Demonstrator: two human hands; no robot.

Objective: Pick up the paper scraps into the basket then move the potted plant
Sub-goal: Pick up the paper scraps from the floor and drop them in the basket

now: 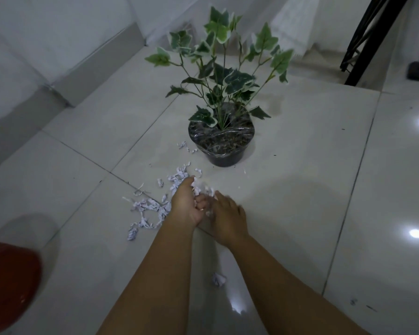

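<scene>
White paper scraps (147, 211) lie strewn over the tiled floor in front of a potted plant (221, 141) with green-and-white leaves in a black pot. My left hand (185, 204) and my right hand (225, 213) are pressed together over the pile, cupping a bunch of scraps between them. One crumpled scrap (218, 279) lies alone between my forearms. A few more scraps (185, 146) sit close to the pot's left side. The red basket (9, 284) shows at the lower left edge, partly cut off.
A white wall and grey skirting run along the left. A black stand's legs (368, 39) rise at the upper right, and a white lace curtain (290, 25) hangs behind the plant. The floor tiles are glossy, with light reflections on the right.
</scene>
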